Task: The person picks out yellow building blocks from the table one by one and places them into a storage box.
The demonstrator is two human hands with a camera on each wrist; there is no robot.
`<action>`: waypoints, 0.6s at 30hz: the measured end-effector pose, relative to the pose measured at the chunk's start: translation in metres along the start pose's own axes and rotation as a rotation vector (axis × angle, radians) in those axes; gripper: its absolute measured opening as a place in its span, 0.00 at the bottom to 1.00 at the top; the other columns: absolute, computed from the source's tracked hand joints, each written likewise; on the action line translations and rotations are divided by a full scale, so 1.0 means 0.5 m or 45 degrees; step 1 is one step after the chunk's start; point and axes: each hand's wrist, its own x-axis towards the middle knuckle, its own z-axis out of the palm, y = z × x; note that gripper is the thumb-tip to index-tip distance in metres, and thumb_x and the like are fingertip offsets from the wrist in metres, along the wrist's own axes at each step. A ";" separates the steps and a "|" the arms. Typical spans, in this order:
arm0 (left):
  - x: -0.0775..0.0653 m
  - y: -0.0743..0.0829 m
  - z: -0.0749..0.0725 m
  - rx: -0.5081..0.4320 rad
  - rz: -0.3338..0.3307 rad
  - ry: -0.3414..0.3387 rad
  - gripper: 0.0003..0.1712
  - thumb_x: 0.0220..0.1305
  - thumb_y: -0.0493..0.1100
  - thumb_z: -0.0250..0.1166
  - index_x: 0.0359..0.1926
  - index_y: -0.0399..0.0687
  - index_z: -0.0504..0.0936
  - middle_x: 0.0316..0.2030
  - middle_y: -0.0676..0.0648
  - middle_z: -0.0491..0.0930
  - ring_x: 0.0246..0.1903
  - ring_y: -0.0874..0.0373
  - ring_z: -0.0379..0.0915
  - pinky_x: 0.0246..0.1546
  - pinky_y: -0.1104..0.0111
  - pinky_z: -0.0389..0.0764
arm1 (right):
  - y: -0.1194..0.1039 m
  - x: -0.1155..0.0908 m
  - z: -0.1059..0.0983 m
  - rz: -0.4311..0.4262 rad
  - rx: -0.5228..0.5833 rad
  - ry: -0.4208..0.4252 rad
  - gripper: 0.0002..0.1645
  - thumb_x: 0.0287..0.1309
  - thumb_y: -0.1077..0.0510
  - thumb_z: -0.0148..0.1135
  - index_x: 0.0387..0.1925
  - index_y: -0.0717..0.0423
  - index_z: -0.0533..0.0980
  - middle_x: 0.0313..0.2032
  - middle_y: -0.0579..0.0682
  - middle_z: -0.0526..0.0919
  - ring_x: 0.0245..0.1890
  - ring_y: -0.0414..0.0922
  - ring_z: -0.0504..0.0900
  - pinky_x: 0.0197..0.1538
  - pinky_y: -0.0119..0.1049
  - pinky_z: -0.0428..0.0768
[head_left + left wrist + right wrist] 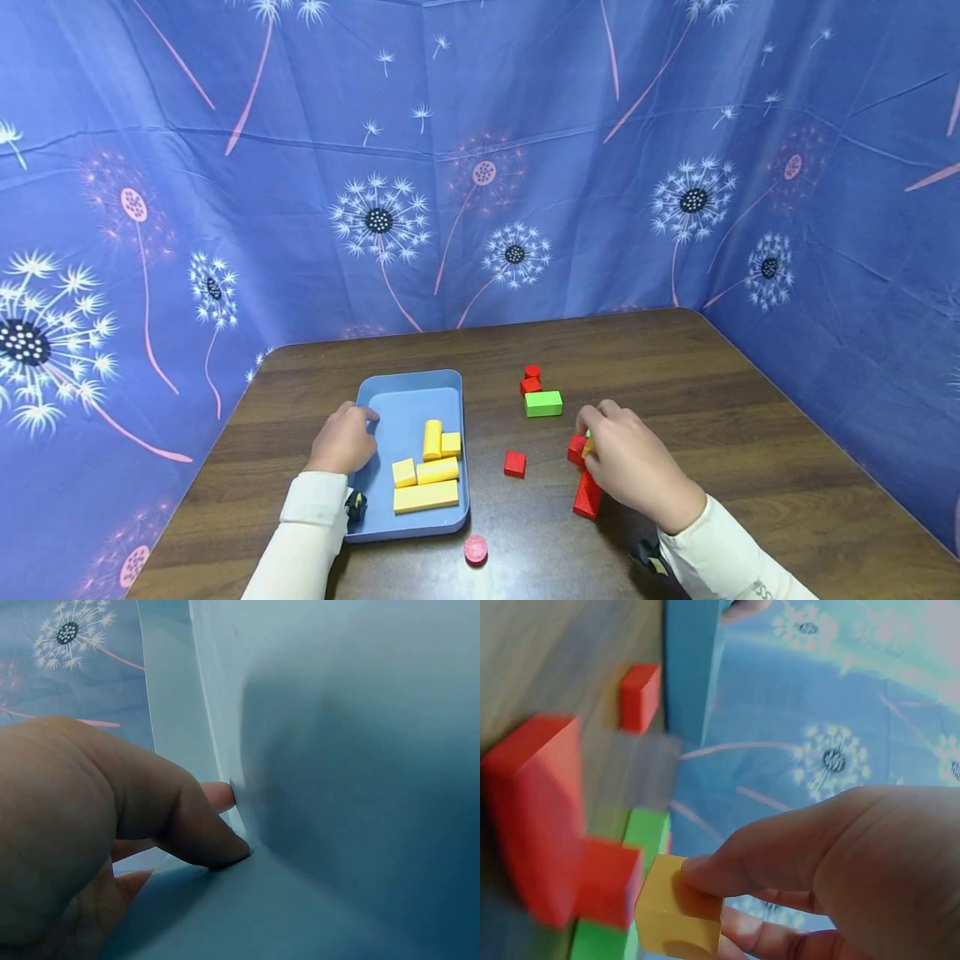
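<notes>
My left hand (343,442) grips the left wall of a blue tray (397,402), thumb inside and fingers outside. Several yellow blocks, among them a long bar (426,497) and a cylinder (432,439), lie in the tray's right part. To the right, my right hand (637,460) pinches a yellow cube (676,919) between thumb and fingers. Close below it are a red cube (576,449) and a long red block (587,497). Green blocks (646,831) show beside that red cube in the right wrist view; the hand mostly hides them in the head view.
A green block (543,405), a red block (530,386) and a red cylinder (532,371) stand together farther back. Between tray and right hand lies a red cube (514,464). A round red piece (476,549) sits near the tray's front right corner. Patterned blue cloth (465,208) surrounds the wooden table (712,400).
</notes>
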 end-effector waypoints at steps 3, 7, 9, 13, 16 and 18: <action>0.001 -0.001 0.000 0.000 0.010 0.004 0.22 0.49 0.30 0.63 0.49 0.39 0.81 0.50 0.36 0.73 0.42 0.46 0.72 0.44 0.43 0.77 | -0.027 0.018 -0.003 -0.044 0.022 0.005 0.17 0.31 0.66 0.64 0.30 0.51 0.75 0.27 0.44 0.70 0.24 0.46 0.68 0.25 0.37 0.72; -0.001 -0.002 0.000 -0.003 0.010 0.002 0.22 0.49 0.30 0.63 0.49 0.39 0.81 0.50 0.36 0.73 0.41 0.46 0.72 0.43 0.44 0.78 | -0.062 0.040 0.002 -0.097 0.053 -0.001 0.16 0.32 0.65 0.64 0.30 0.49 0.74 0.28 0.43 0.71 0.25 0.44 0.68 0.26 0.36 0.73; -0.001 -0.001 -0.001 -0.001 0.001 0.003 0.22 0.49 0.30 0.63 0.49 0.40 0.81 0.50 0.36 0.73 0.41 0.47 0.71 0.43 0.44 0.78 | -0.081 0.051 0.006 -0.121 0.065 -0.012 0.16 0.33 0.64 0.64 0.30 0.48 0.74 0.29 0.42 0.71 0.25 0.43 0.67 0.27 0.35 0.73; -0.001 0.000 -0.002 -0.001 -0.007 0.004 0.22 0.49 0.31 0.64 0.49 0.40 0.81 0.49 0.37 0.73 0.40 0.47 0.71 0.43 0.45 0.78 | -0.120 0.071 0.017 -0.172 0.106 -0.028 0.15 0.35 0.62 0.65 0.31 0.48 0.75 0.28 0.41 0.70 0.25 0.40 0.67 0.27 0.33 0.73; -0.001 0.000 -0.002 -0.007 0.002 0.003 0.22 0.49 0.30 0.63 0.49 0.40 0.81 0.49 0.37 0.73 0.40 0.48 0.71 0.42 0.45 0.79 | -0.149 0.081 0.028 -0.231 0.143 -0.034 0.15 0.36 0.61 0.67 0.32 0.48 0.75 0.29 0.40 0.70 0.26 0.38 0.67 0.27 0.32 0.74; 0.000 -0.001 -0.002 -0.003 0.006 0.006 0.22 0.49 0.30 0.63 0.49 0.40 0.81 0.49 0.37 0.73 0.40 0.48 0.71 0.42 0.45 0.79 | -0.168 0.085 0.034 -0.277 0.167 -0.037 0.15 0.38 0.60 0.68 0.32 0.49 0.75 0.29 0.40 0.70 0.27 0.38 0.67 0.27 0.32 0.75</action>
